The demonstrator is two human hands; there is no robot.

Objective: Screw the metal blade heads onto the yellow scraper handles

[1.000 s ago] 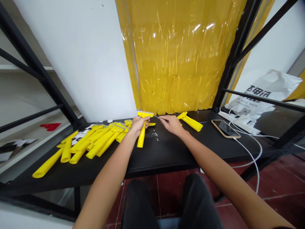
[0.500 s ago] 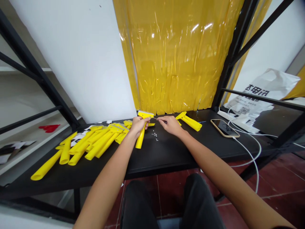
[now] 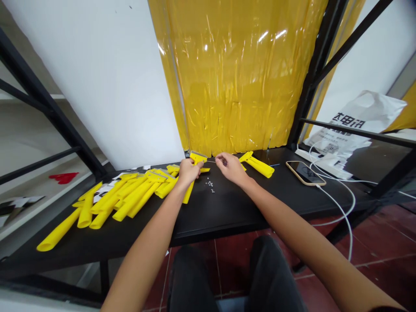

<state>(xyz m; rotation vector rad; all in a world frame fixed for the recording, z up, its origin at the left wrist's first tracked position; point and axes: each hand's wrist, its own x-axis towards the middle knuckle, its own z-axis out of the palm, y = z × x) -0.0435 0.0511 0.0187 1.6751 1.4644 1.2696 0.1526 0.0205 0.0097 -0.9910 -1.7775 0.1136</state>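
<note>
My left hand [image 3: 189, 171] is closed around a yellow scraper [image 3: 198, 157], its wide head up and its handle pointing down toward me. In my right hand [image 3: 230, 167] is a thin screwdriver [image 3: 211, 161]; its metal shaft reaches left to the scraper's head, and its handle is mostly hidden by the fingers. Whether the tip sits in a screw is too small to tell. Several small silvery screws [image 3: 209, 183] lie on the black tabletop [image 3: 221, 212] below the hands. Another yellow scraper [image 3: 260, 167] rests just right of my right hand.
A pile of yellow scrapers [image 3: 130, 197] covers the table's left part. On the right lie a phone [image 3: 305, 173] with a white cable [image 3: 344, 216], a white power strip [image 3: 325, 164] and a plastic bag [image 3: 354, 121]. Black metal posts [image 3: 313, 78] frame the table.
My right fingers have shifted and curled differently around the screwdriver. The scraper in my left hand has turned slightly. The whole view has shifted a little.
</note>
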